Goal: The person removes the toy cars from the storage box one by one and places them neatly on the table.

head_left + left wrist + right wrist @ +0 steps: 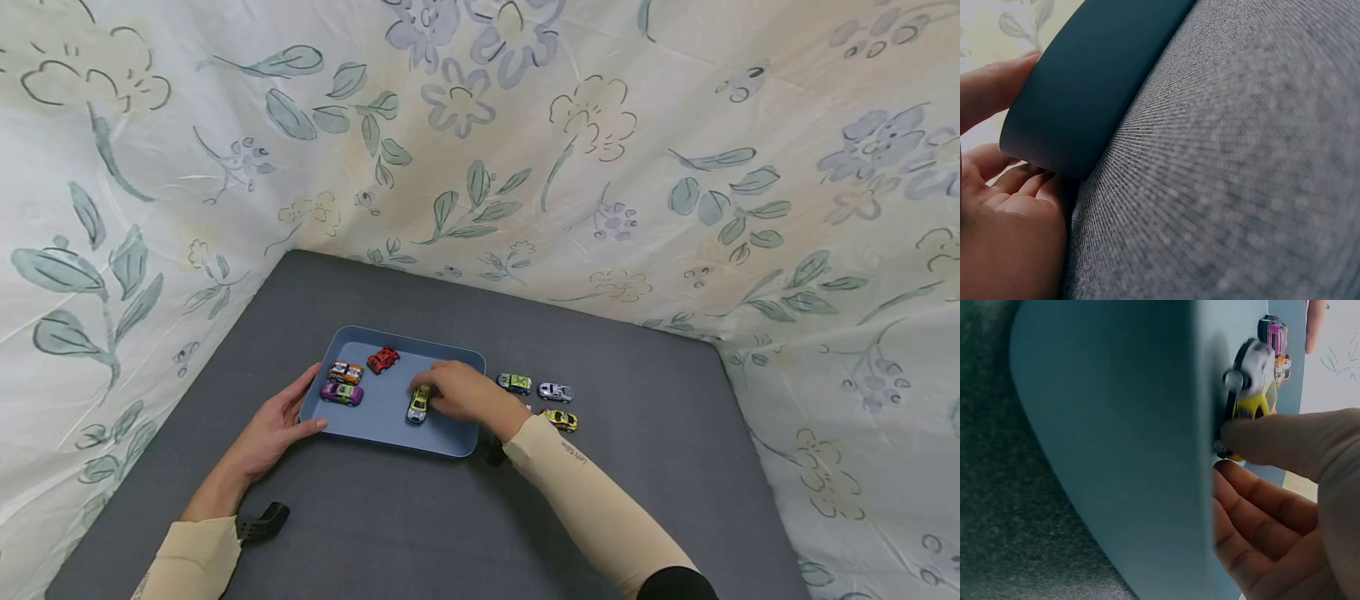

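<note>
A blue tray (390, 442) lies on the grey table, its left end between the thumb and fingers of my left hand (273, 425). In the left wrist view that hand (1010, 206) grips the corner of the tray (1091, 87). Inside the tray, my right hand (465, 392) pinches the rear of a yellow and silver toy car (418, 406). The right wrist view has the thumb against the side of this toy car (1250, 384). Towards the tray's left end stand a red toy car (383, 360), an orange and white toy car (346, 372) and a purple toy car (342, 393).
Right of the tray, on the table (637, 467), stand a green toy car (513, 383), a silver toy car (556, 392) and a yellow toy car (560, 420). Another toy is mostly hidden behind my right wrist. A flowered curtain (525, 167) surrounds the table's back and sides.
</note>
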A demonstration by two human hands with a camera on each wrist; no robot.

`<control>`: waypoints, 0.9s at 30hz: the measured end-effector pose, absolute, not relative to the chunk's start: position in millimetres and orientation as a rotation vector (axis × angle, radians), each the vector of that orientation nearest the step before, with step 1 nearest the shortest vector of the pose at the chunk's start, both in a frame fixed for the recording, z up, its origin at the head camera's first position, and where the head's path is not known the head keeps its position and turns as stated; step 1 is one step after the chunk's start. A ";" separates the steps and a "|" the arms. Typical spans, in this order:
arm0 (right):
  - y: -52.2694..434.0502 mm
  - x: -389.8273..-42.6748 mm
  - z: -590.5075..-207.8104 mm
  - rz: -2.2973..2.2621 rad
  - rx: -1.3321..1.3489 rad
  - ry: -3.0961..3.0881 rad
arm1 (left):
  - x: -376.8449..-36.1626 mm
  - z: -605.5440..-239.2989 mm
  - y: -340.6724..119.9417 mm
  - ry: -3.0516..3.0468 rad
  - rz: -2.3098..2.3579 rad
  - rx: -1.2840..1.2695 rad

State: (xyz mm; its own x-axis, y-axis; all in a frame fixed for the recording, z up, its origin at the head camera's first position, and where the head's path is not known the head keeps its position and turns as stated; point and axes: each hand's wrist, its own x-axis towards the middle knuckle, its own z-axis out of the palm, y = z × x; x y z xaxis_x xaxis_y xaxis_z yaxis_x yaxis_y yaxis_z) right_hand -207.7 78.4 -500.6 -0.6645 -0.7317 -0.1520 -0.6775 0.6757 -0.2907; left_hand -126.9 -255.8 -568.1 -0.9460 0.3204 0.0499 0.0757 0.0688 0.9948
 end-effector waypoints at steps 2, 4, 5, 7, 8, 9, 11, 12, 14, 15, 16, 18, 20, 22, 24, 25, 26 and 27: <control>79.4 -207.4 -502.2 -0.304 -1.126 2.642 | -126.8 -568.0 -255.8 2.146 1.991 0.401; 80.2 -207.0 -503.8 -0.297 -1.124 2.655 | -126.7 -567.7 -255.8 2.143 1.993 0.399; 80.6 -206.9 -504.6 -0.295 -1.126 2.664 | -126.5 -567.5 -255.8 2.145 1.992 0.400; 81.4 -206.2 -505.9 -0.303 -1.132 2.682 | -126.4 -567.1 -255.8 2.145 1.991 0.401; 81.8 -205.9 -506.7 -0.312 -1.140 2.691 | -126.4 -566.9 -255.8 2.146 1.989 0.398; 82.3 -205.2 -506.6 -0.326 -1.148 2.700 | -126.3 -566.7 -255.9 2.147 1.987 0.394; 83.6 -203.8 -507.0 -0.372 -1.168 2.717 | -126.2 -566.3 -256.1 2.151 1.981 0.384; 84.4 -202.8 -506.5 -0.405 -1.177 2.725 | -126.2 -566.1 -256.2 2.154 1.977 0.378; 86.5 -200.4 -505.1 -0.482 -1.194 2.737 | -126.3 -565.7 -256.4 2.161 1.971 0.369; 87.9 -198.8 -504.0 -0.521 -1.195 2.744 | -126.4 -565.6 -256.5 2.164 1.968 0.368; 89.3 -197.1 -502.8 -0.563 -1.193 2.749 | -126.6 -565.4 -256.5 2.167 1.966 0.367; 92.7 -193.2 -499.8 -0.645 -1.177 2.752 | -126.9 -565.2 -256.5 2.172 1.964 0.366; 96.7 -189.3 -497.2 -0.713 -1.149 2.752 | -127.3 -565.2 -256.4 2.173 1.965 0.367; 101.6 -184.6 -494.2 -0.773 -1.112 2.751 | -127.5 -565.4 -256.1 2.173 1.967 0.369; 107.8 -179.6 -492.5 -0.808 -1.064 2.761 | -127.8 -566.0 -255.9 2.175 1.964 0.375; 111.1 -177.1 -491.6 -0.821 -1.040 2.771 | -128.0 -566.2 -255.8 2.176 1.963 0.376; 114.7 -174.5 -490.8 -0.830 -1.016 2.780 | -128.1 -566.4 -255.7 2.175 1.964 0.377; 118.3 -172.0 -490.0 -0.836 -0.999 2.791 | -128.2 -566.5 -255.8 2.179 1.963 0.377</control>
State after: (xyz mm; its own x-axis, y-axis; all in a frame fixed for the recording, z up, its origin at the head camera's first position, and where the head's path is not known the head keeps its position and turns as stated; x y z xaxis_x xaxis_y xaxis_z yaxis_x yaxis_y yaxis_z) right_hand -172.0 118.3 -490.0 -0.7881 -0.6036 0.1204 -0.5703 0.6427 -0.5115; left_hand -128.2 -255.8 -566.5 -0.9507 0.3085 0.0320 0.0639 0.0940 0.9935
